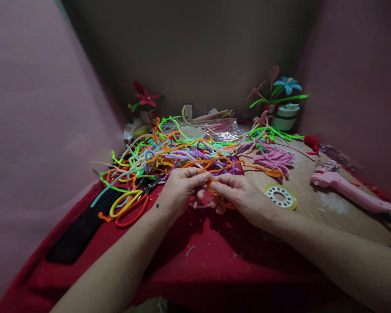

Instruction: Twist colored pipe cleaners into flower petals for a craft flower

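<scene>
Over the front of the red cloth, my left hand (pixel 185 187) and my right hand (pixel 239 193) meet, fingertips almost touching. Both pinch an orange pipe cleaner (pixel 211 188), which is bent or twisted between them; its lower part shows beneath my right fingers, and the rest is hidden. Just beyond my hands lies a tangled heap of coloured pipe cleaners (pixel 182 152). Left of my left hand are scissors (pixel 127 208) with one yellow and one red handle loop. A roll of tape (pixel 280 197) lies near my right wrist.
A black flat item (pixel 81 234) lies at left. On the wooden board (pixel 308 226) are a pink corded tool (pixel 352 191) and a pink pipe cleaner bundle (pixel 275 158). Behind stand a pale pot (pixel 285 117), a blue flower (pixel 287 85), a pink flower (pixel 147 98) and clear plastic packaging (pixel 221 129).
</scene>
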`<state>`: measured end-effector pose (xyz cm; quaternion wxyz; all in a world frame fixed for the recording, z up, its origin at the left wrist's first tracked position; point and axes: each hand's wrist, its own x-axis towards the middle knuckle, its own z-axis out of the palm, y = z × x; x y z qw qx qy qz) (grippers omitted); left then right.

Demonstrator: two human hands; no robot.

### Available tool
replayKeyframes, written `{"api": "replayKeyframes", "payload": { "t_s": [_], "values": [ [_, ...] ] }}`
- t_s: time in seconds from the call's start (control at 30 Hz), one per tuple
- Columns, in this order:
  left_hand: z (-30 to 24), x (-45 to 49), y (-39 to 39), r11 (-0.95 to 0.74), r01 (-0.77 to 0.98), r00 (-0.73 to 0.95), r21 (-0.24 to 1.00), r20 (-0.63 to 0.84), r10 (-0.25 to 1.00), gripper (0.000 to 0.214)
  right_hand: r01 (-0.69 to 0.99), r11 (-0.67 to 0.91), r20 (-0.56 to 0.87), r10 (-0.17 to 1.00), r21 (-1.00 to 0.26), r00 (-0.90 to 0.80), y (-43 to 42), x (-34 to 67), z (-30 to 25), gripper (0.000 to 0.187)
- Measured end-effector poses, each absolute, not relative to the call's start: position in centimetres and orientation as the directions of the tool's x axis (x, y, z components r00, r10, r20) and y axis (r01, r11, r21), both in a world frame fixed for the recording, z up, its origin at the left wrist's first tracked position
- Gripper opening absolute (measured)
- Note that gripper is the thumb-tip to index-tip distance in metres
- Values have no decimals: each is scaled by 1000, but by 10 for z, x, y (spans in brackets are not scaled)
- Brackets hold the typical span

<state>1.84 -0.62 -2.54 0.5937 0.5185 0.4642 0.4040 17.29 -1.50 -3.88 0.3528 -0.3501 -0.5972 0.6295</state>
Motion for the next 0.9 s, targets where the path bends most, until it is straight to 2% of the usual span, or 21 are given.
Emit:
{"api": "replayKeyframes", "payload": {
  "t_s": [0.1,0.2,0.27,0.3,0.37,0.43,0.5,0.57,0.63,0.73,0.8,0.9],
  "values": [
    [-24,17,-5,142,-9,197,990,-137,971,22,167,230,156,917,-959,-368,-16,176,-43,14],
    [-25,17,-5,141,-15,162,990,-137,977,20,444,477,342,871,-758,-352,-17,179,-48,16],
    [-26,19,-5,133,-25,154,991,-127,980,20,516,533,382,844,-670,-376,-17,179,-51,21],
    [-27,20,-6,128,-31,149,991,-122,981,20,517,519,361,851,-680,-380,-17,178,-51,22],
    [-29,21,-6,113,-41,136,993,-107,985,21,433,373,208,901,-821,-381,-16,176,-50,27],
    [-31,22,-7,106,-51,129,993,-99,987,22,250,91,-25,904,-964,-426,-17,172,-47,30],
    [-32,22,-7,104,-66,141,992,-94,985,24,80,-157,-176,846,-984,-504,-17,170,-43,31],
    [-31,22,-8,95,-77,149,992,-83,985,24,-9,-244,-198,808,-970,-555,-18,169,-40,31],
    [-29,22,-8,83,-65,141,994,-73,987,24,-16,-228,-179,801,-973,-572,-18,170,-38,31],
    [-28,22,-8,88,-26,142,996,-84,986,24,100,-84,-126,818,-991,-562,-18,173,-38,32],
    [-28,23,-8,100,-22,164,995,-95,982,23,173,117,8,848,-978,-530,-18,175,-38,31],
    [-30,23,-8,111,-23,176,994,-105,979,22,331,399,247,875,-855,-417,-17,177,-42,25]
  ]
}}
